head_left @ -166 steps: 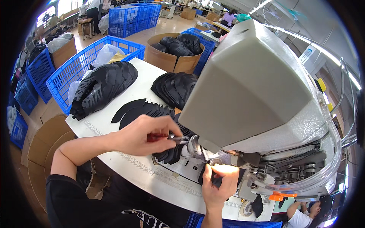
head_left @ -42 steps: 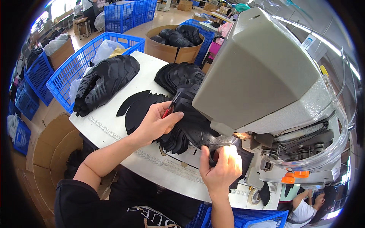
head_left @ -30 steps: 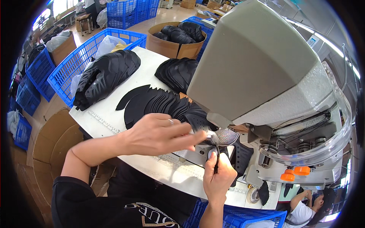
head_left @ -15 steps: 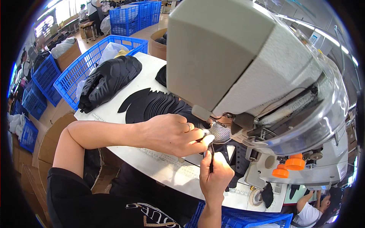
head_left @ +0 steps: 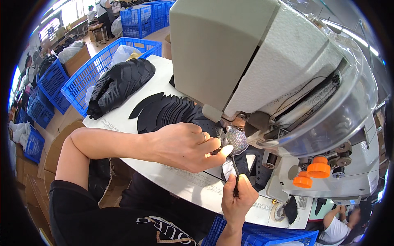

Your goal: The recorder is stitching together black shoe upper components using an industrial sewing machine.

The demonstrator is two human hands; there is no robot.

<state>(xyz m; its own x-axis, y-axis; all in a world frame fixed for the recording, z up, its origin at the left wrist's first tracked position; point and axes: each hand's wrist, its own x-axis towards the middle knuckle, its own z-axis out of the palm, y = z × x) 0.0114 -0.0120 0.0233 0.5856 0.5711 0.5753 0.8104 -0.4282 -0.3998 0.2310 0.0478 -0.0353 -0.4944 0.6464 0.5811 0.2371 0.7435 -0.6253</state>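
At the work point of a sewing machine (head_left: 221, 53), both my hands are on a black shoe part with a white patch (head_left: 229, 169). My left hand (head_left: 186, 147) has thumb and fingers pinched on its upper end, close beside a silvery mesh-textured piece (head_left: 236, 138). Below it, my right hand (head_left: 239, 199) is closed around the lower end of the part's narrow black edge. The needle area is mostly hidden behind the machine head. Left of the machine, a fanned row of black cut pieces (head_left: 164, 117) lies on the white table (head_left: 156, 96).
Black shoe uppers (head_left: 123, 84) lie on the table's far left beside a blue crate (head_left: 111, 51). Orange knobs (head_left: 318, 167) stick out from the machine. A tape roll (head_left: 278, 212) lies at the right. Another blue crate (head_left: 262, 235) stands under the near edge. A co-worker (head_left: 338, 225) sits at lower right.
My right hand has moved slightly down and right, and more of the white patch shows between my hands. My left hand keeps its pinch. The view has shifted a little.
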